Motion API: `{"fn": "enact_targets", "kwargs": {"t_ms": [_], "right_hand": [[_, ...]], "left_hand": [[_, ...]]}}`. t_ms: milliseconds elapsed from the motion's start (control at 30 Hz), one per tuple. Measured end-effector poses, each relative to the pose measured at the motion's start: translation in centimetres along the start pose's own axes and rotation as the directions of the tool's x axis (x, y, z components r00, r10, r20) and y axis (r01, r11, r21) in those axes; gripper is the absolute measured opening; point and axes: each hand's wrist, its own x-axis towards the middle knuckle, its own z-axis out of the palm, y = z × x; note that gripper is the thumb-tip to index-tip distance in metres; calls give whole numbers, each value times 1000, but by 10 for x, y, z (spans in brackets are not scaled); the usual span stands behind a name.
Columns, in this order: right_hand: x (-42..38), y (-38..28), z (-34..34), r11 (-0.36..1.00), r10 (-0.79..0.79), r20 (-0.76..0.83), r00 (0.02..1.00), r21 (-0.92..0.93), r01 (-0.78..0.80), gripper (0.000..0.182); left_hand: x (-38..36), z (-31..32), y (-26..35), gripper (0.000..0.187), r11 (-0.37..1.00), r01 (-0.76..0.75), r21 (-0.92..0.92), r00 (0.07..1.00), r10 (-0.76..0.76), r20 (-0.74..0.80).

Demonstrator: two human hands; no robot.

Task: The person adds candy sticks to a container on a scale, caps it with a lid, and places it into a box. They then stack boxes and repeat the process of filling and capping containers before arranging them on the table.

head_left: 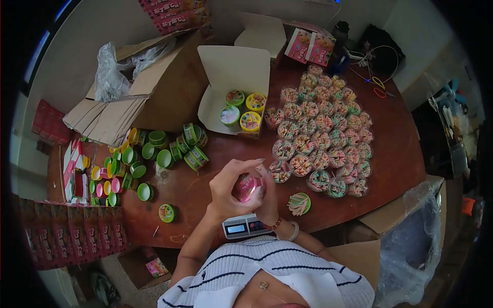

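Note:
A small round tub with a pink lid (pixel 247 188) is held up between my two hands above the table. My left hand (pixel 226 187) curls round its left side, thumb below and fingers over the top. Against its right side presses my right hand (pixel 268 200), its fingers partly hidden. Just under my hands sits a small digital scale (pixel 241 228) with a lit display. To the right, a green-rimmed tub (pixel 299 204) holds thin pastel sticks. Off to the left lies a closed green tub (pixel 167 212) with a printed lid.
Many clear cups of pastel sticks (pixel 323 123) crowd the table's right half. An open white box (pixel 233 66) holds several lidded tubs. Empty green tubs (pixel 145 192) and coloured cups spread at left, near a large cardboard box (pixel 159 92). Scissors (pixel 381 92) lie at the far right.

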Motion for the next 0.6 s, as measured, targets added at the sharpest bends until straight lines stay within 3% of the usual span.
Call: {"fn": "enact_targets", "kwargs": {"t_ms": [33,67,133,167,200,233,267,300,367,400,433,500,600], "right_hand": [[5,3,3,1000,-21,-70,997,16,22,47],[12,-16,-3,878,413,13,910,258,-402,45],[14,-9,-22,628,666,212,715,358,-691,46],[15,-7,-31,469,757,300,580,368,-803,47],[18,-6,-34,517,710,325,624,360,-776,47],[22,-5,-36,566,657,354,665,352,-746,48],[22,1,-33,656,616,263,743,350,-668,52],[27,-6,-31,697,592,273,759,300,-651,56],[37,-12,-34,766,547,355,759,154,-624,62],[38,-17,-30,851,485,291,825,59,-521,60],[39,-25,-25,913,404,242,882,-41,-406,59],[42,-28,-36,962,263,215,941,-131,-239,56],[39,-37,-60,959,258,239,936,-185,-217,54]], "left_hand": [[3,2,-1,59,1000,-4,-1,1000,4,-2],[5,3,-1,65,1000,-6,7,1000,6,18],[2,4,-3,70,1000,-1,14,999,1,36],[-1,6,-5,74,992,130,2,989,-129,65],[-3,6,-7,78,967,257,-5,962,-255,93],[-1,3,-9,78,967,255,-6,964,-253,84],[4,-5,-8,79,969,175,177,966,-204,161],[5,-14,-9,80,933,84,349,954,-176,242],[14,-31,-26,76,921,241,305,900,-330,284],[28,-39,-35,75,908,314,277,880,-388,275],[43,-45,-42,70,873,262,412,918,-356,172],[75,-60,-89,65,769,-6,640,991,-83,109],[113,-81,-175,61,630,-155,761,948,-123,295]]}}
